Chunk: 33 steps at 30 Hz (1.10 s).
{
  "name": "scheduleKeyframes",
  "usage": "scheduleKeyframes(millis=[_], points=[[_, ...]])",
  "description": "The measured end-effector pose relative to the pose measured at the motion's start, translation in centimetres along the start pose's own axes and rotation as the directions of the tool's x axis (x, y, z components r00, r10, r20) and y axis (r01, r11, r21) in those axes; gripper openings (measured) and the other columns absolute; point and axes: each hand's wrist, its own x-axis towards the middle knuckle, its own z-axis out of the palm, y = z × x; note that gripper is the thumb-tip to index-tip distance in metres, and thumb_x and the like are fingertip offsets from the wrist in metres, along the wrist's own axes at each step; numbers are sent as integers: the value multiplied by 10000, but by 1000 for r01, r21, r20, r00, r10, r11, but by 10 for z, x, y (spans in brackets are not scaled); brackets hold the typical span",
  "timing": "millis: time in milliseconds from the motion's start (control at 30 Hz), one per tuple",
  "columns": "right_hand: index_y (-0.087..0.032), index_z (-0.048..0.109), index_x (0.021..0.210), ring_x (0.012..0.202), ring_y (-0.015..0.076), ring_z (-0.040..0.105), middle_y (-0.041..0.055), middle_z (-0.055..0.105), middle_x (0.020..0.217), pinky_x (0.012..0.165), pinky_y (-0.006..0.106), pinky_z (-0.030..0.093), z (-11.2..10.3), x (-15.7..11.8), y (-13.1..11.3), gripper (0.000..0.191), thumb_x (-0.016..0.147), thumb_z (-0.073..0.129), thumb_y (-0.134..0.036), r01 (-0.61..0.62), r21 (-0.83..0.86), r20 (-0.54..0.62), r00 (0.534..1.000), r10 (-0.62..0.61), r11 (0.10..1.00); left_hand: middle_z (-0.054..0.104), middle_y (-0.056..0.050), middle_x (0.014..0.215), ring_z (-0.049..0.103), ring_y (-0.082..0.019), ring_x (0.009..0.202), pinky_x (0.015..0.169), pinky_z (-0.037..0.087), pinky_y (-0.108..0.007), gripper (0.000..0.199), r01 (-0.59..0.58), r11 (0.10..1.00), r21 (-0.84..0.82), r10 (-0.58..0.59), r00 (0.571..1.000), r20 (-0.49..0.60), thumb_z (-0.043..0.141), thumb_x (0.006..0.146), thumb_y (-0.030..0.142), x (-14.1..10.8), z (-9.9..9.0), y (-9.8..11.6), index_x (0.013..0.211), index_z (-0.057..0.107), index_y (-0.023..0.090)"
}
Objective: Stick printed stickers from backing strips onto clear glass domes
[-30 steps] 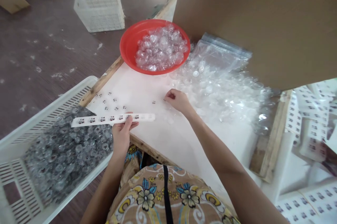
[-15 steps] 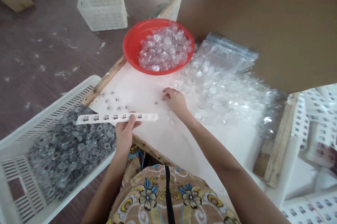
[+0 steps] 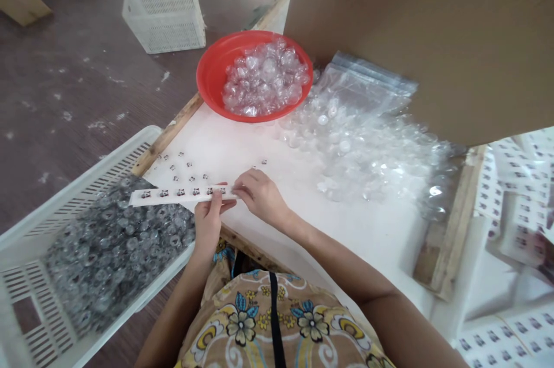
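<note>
A white strip (image 3: 162,196) with a row of small dark panda-like stickers lies level over the table's near left edge. My left hand (image 3: 210,221) grips it near its right part, thumb on top. At the strip's right end is my right hand (image 3: 262,198), thumb and forefinger pinched together; whatever is between the fingertips is too small to make out. Several small loose stickers (image 3: 189,164) are scattered on the white table (image 3: 234,146), two of them just beyond my right hand.
A red basin (image 3: 208,77) holds clear round pieces. More clear pieces (image 3: 359,149) and plastic bags (image 3: 367,82) spread to its right. A white crate (image 3: 149,134) of clear pieces stands at the left. Sticker sheets (image 3: 511,177) lie at the right, below brown cardboard (image 3: 424,39).
My right hand has moved left and nearer, from the table to the strip's right end. Another small sticker shows on the table where that hand was. The view has shifted slightly.
</note>
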Motion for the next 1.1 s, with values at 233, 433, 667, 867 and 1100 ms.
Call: scheduleKeyframes(millis=[233, 433, 667, 867, 1100], points=[[-195, 628, 825, 830, 191, 572, 55, 652, 855, 792, 325, 446, -2, -3, 5, 102, 905, 574, -163, 32, -17, 4, 999, -32, 999, 722, -82, 1000, 710, -174, 768, 741, 617, -322, 379, -8, 999, 31, 7, 1000, 22, 657, 841, 459, 1, 3, 1, 1056, 702, 150], [-199, 637, 900, 868, 191, 584, 57, 663, 895, 789, 315, 463, 0, -4, 9, 48, 890, 602, -168, -28, 35, -27, 999, 29, 999, 715, -86, 1044, 706, -170, 754, 746, 619, -335, 372, -1, 1000, 20, 0, 999, 42, 648, 847, 460, 3, 2, -4, 1044, 699, 148], [-203, 634, 804, 825, 185, 586, 53, 658, 831, 783, 333, 463, 4, -7, 7, 157, 921, 537, -164, 24, -6, -53, 998, -24, 1000, 730, -75, 951, 713, -174, 749, 767, 613, -341, 401, 24, 999, 21, -25, 999, 26, 644, 845, 476, 3, 6, -5, 1059, 702, 143], [-211, 624, 789, 829, 160, 610, 39, 652, 867, 718, 281, 489, -24, 0, 18, 68, 842, 622, -252, -181, 315, -194, 949, 250, 932, 727, -82, 952, 700, -160, 676, 715, 621, -340, 415, 16, 1000, -3, -16, 997, -72, 676, 809, 496, 9, -6, 2, 988, 704, 124], [-202, 618, 717, 589, 110, 516, -20, 628, 663, 608, 250, 406, -42, 0, 51, 75, 767, 627, -256, -477, 175, 17, 876, 482, 861, 718, -79, 1031, 686, -123, 648, 666, 621, -300, 351, -46, 999, -28, 40, 980, -193, 724, 769, 447, 11, -30, 12, 935, 711, 138]])
